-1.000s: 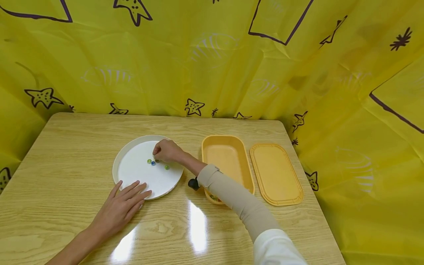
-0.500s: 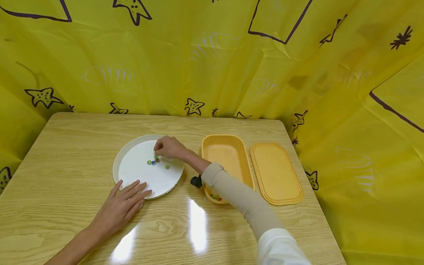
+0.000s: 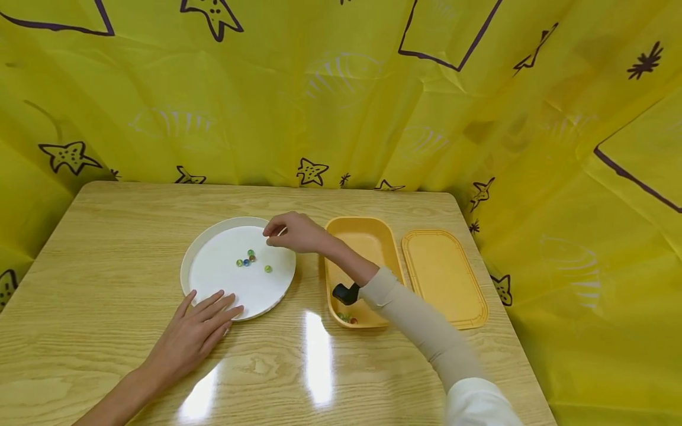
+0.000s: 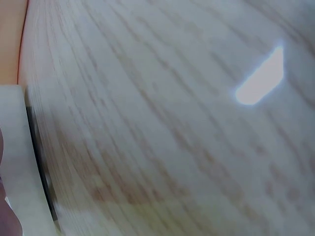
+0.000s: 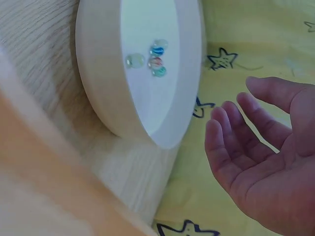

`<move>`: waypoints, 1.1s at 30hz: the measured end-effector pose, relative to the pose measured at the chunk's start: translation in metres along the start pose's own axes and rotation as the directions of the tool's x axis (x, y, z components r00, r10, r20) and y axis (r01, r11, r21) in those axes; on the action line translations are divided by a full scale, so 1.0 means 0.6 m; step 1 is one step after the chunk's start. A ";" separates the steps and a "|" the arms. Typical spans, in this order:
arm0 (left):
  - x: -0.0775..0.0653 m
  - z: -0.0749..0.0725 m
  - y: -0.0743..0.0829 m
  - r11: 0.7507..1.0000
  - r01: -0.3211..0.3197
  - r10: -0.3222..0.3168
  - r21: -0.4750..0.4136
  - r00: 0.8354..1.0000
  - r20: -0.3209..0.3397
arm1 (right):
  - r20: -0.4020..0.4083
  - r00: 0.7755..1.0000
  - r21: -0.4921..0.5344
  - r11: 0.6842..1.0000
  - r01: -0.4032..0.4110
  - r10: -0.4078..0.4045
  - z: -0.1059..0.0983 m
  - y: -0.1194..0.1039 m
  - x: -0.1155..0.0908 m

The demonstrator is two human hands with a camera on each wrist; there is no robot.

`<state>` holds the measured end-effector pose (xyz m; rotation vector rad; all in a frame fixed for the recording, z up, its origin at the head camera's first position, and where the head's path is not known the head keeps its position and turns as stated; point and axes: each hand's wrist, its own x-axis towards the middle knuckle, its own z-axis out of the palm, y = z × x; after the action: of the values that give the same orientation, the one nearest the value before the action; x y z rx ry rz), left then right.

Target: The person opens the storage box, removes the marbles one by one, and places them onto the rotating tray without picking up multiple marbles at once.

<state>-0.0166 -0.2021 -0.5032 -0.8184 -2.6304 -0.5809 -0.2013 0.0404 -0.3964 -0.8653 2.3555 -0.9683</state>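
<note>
Working at the table (image 3: 128, 236), hold the tray (image 3: 218, 242) steady; the left hand (image 3: 194, 330), fingers extended over its near rim and gripping nothing, appears suited to this. The box (image 3: 367, 229) stands right of the tray, with the lid (image 3: 447, 272) flat beside it. The right arm (image 3: 418, 322) crosses above the box; carry it high to avoid a knock. The right hand (image 3: 298, 232) is at the tray's right edge, thumb and fingers apart, grasping nothing. For a clean pick, approach the marbles (image 3: 247, 262) on the tray from above and pinch one between thumb and forefinger. Four form a close group, so a nudge would probably roll the neighbours; the fifth, nearer the box, should be easier to isolate.

Count: table, one; tray, one; box, one; lid, one; hands, two; marbles on the tray, five. At least three more lie at the box's near end; the exact number cannot be determined.
</note>
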 end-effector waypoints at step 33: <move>0.003 0.001 0.002 1.000 0.001 -0.001 -0.010 1.000 0.000 | -0.026 0.987 0.089 0.984 -0.157 0.160 -0.047 0.106 -0.217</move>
<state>-0.0173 -0.2002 -0.5027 -0.8196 -2.6300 -0.5946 -0.1509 0.1787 -0.4040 -0.6226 2.3505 -1.0171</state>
